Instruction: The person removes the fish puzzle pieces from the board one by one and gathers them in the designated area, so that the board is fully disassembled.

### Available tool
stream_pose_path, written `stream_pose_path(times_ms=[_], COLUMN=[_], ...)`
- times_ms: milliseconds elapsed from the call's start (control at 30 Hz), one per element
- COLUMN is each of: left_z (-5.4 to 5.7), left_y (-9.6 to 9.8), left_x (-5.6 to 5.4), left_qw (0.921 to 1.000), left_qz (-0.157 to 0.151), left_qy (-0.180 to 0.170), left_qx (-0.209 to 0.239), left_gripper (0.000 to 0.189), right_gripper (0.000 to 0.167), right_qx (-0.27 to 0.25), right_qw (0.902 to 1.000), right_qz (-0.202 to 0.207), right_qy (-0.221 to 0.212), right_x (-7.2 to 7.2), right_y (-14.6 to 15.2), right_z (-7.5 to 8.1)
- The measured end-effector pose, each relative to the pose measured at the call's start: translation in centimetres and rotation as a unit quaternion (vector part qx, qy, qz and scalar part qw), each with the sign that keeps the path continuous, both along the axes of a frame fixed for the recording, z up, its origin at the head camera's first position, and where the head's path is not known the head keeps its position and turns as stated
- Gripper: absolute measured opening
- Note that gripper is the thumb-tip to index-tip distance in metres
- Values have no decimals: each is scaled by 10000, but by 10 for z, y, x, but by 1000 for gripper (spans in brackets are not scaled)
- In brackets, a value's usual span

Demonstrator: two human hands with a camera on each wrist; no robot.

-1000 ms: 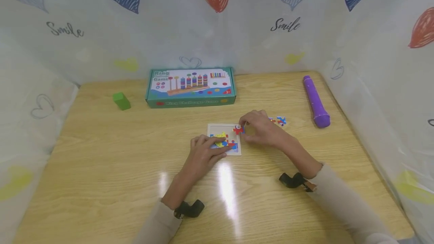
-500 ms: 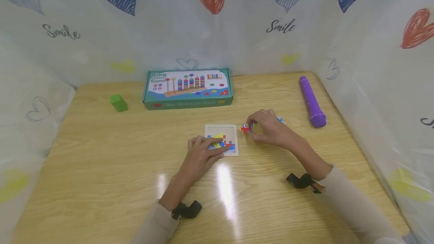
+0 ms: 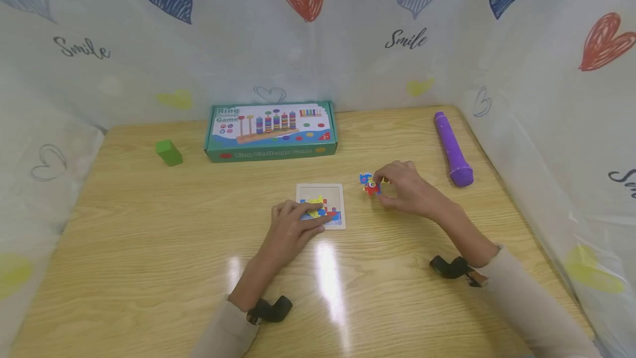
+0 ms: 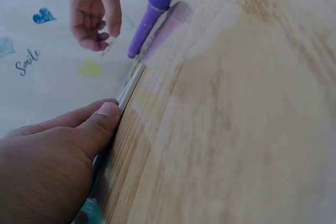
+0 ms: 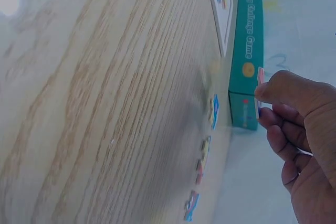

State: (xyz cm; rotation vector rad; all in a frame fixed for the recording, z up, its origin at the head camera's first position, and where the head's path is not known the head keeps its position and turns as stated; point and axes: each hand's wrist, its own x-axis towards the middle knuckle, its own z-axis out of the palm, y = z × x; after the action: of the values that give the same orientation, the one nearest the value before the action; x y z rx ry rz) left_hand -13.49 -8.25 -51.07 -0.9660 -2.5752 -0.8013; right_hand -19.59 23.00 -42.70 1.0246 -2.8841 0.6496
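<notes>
A small square puzzle tray (image 3: pixel 343 204) lies on the table, with joined yellow, red and blue pieces (image 3: pixel 334 215) along its lower part and bare board above. My left hand (image 3: pixel 288 232) rests on it, fingers stretched over the pieces. To the right, my right hand (image 3: pixel 409 189) pinches a red puzzle piece (image 3: pixel 371 188) with an eye printed on it between thumb and fingers. In the right wrist view this piece (image 5: pixel 259 93) is held up edge-on above the table. Below it lie loose pieces: a blue one (image 5: pixel 214 112), a yellow-red one (image 5: pixel 203 159) and another blue one (image 5: pixel 191 206).
Behind the tray stands a green Ring Challenge Game box (image 3: pixel 270 132). A green block (image 3: pixel 169 152) is at the back left, a purple toy microphone (image 3: pixel 454 151) at the back right. A plastic curtain (image 3: pixel 238 32) printed with hearts surrounds the table.
My right hand has moved right with the red piece, from over the tray's right edge to above the loose pieces. My left hand stays on the tray.
</notes>
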Motion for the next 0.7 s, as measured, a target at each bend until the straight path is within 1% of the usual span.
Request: stream_pose_path(times_ms=[100, 267, 433, 700], left_z=[1, 3, 3, 3], left_y=[0, 0, 0, 0], left_x=[0, 1, 1, 0], left_qw=[10000, 9996, 9993, 9991], left_qz=[-10, 9, 57, 69], left_qy=[-56, -265, -333, -367], left_qx=[27, -47, -135, -185], left_gripper=[28, 28, 29, 29], right_gripper=[23, 26, 26, 22], right_qx=[-27, -59, -13, 36], right_qw=[10000, 9999, 9999, 9997], right_qz=[8, 0, -104, -238], right_qy=[61, 118, 89, 52], right_x=[0, 0, 1, 2], right_y=[6, 15, 22, 32], right_z=[-3, -5, -6, -7])
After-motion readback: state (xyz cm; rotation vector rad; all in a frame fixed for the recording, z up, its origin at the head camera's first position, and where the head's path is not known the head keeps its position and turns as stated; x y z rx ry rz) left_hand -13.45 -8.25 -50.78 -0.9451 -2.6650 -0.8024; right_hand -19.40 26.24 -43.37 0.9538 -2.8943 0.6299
